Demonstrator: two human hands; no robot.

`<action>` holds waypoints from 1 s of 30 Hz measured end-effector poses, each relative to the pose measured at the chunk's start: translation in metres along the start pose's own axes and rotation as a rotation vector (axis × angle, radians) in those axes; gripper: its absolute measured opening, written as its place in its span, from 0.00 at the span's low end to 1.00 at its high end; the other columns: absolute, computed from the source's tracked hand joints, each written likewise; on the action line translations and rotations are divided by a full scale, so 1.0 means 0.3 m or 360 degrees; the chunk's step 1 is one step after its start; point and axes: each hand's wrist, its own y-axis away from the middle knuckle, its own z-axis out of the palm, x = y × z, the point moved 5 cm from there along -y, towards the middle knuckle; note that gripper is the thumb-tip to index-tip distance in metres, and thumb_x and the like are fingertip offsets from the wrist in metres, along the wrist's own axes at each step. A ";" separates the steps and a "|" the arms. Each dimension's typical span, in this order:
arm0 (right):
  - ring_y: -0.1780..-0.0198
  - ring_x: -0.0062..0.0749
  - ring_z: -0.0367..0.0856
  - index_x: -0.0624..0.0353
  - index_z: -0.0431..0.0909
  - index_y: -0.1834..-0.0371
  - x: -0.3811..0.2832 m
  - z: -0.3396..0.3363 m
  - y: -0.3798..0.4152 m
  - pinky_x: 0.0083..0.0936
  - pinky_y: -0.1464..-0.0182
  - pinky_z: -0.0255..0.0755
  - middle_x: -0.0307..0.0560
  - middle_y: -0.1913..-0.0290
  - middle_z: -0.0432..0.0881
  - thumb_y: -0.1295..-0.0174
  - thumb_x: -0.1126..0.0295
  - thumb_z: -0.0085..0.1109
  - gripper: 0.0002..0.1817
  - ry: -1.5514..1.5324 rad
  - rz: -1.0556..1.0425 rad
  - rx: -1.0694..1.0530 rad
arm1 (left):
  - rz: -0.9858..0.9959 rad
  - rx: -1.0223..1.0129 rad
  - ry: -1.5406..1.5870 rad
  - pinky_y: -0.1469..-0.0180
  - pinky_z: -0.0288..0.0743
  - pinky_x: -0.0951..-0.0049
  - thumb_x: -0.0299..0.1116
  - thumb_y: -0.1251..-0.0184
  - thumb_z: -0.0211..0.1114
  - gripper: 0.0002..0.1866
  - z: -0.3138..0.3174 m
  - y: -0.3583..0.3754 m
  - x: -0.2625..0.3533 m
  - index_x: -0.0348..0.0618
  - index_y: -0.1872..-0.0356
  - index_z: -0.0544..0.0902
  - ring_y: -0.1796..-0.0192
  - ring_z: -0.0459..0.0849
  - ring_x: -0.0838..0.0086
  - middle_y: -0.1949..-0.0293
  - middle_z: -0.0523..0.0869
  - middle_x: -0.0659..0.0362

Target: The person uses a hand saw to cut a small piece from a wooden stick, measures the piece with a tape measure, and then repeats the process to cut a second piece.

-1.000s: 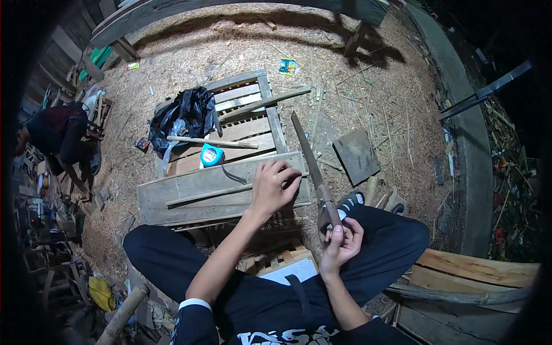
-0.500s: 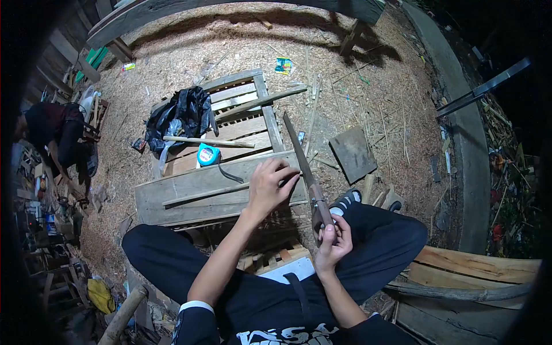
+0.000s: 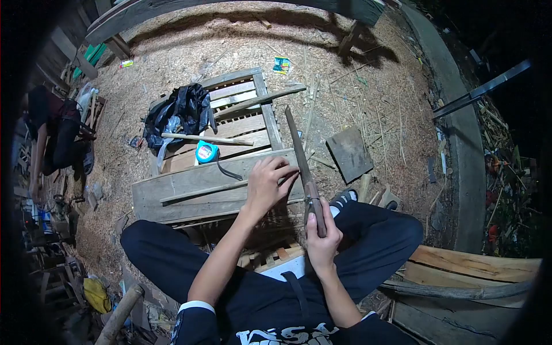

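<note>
My right hand point(image 3: 323, 238) is wrapped around the wooden handle of a handsaw point(image 3: 298, 144), whose dark, tapered blade points away from me. The thumb lies along the handle. At the left edge of the blade, near the handle, the bent fingers and thumb of my left hand point(image 3: 268, 183) come together in a pinch; their exact contact is hard to see. Below that hand lies a grey wooden plank point(image 3: 150, 201) with a thin wood strip point(image 3: 201, 193) on it. A blue tape measure point(image 3: 206, 152) sits just beyond, its dark strap trailing over the plank.
A slatted wooden frame point(image 3: 270, 121) bears a black plastic bag point(image 3: 183, 112) and loose sticks. A square board point(image 3: 349, 154) lies on the shavings-covered ground. Planks point(image 3: 460, 270) are at right. Another person point(image 3: 54, 132) bends down at far left. A long beam point(image 3: 230, 7) crosses the back.
The handsaw has come slightly more upright, and my right hand has shifted a little up and left with its handle. My left hand stays by the blade. The other person's arm has moved.
</note>
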 end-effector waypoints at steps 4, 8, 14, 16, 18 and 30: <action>0.55 0.27 0.93 0.67 0.77 0.27 -0.022 0.007 0.000 0.28 0.54 0.84 0.61 0.51 0.93 0.26 0.75 0.64 0.25 -0.0029 -0.0052 0.0026 | -0.0073 0.0031 0.0003 0.50 0.77 0.61 0.37 0.39 0.79 0.07 0.003 -0.001 0.006 0.52 0.61 0.95 0.52 0.87 0.62 0.60 0.90 0.61; 0.56 0.24 0.92 0.66 0.77 0.27 -0.005 0.002 0.000 0.28 0.56 0.84 0.61 0.53 0.93 0.26 0.76 0.64 0.25 -0.0039 -0.0076 0.0045 | -0.0289 0.0082 0.0001 0.50 0.75 0.60 0.38 0.44 0.79 0.06 0.025 -0.009 0.006 0.51 0.68 0.94 0.54 0.86 0.63 0.62 0.90 0.63; 0.58 0.25 0.92 0.66 0.78 0.27 -0.006 0.011 0.004 0.27 0.57 0.83 0.60 0.54 0.92 0.27 0.76 0.64 0.25 0.0014 -0.0127 0.0035 | -0.0402 0.0150 -0.0087 0.52 0.70 0.59 0.39 0.45 0.78 0.07 0.046 -0.006 0.023 0.50 0.74 0.91 0.55 0.82 0.63 0.65 0.88 0.64; 0.58 0.27 0.92 0.65 0.78 0.27 -0.006 0.009 0.004 0.28 0.57 0.84 0.60 0.55 0.92 0.27 0.75 0.65 0.25 0.0029 -0.0156 0.0049 | -0.0393 0.0172 -0.0090 0.52 0.69 0.58 0.39 0.45 0.78 0.08 0.040 -0.009 0.023 0.49 0.75 0.91 0.55 0.82 0.63 0.65 0.87 0.64; 0.58 0.27 0.93 0.66 0.78 0.27 -0.004 -0.002 0.003 0.28 0.57 0.84 0.60 0.55 0.92 0.27 0.75 0.65 0.25 0.0036 -0.0117 0.0020 | -0.0359 0.0138 -0.0129 0.51 0.67 0.58 0.40 0.45 0.78 0.08 0.041 -0.009 0.021 0.49 0.75 0.90 0.55 0.81 0.64 0.65 0.87 0.64; 0.58 0.29 0.94 0.66 0.80 0.29 0.009 -0.052 0.036 0.28 0.56 0.84 0.60 0.55 0.93 0.29 0.76 0.67 0.24 0.0015 0.0017 -0.0011 | -0.0373 0.0109 -0.0139 0.50 0.65 0.58 0.41 0.45 0.77 0.10 0.046 -0.011 0.017 0.48 0.74 0.88 0.52 0.80 0.64 0.65 0.86 0.64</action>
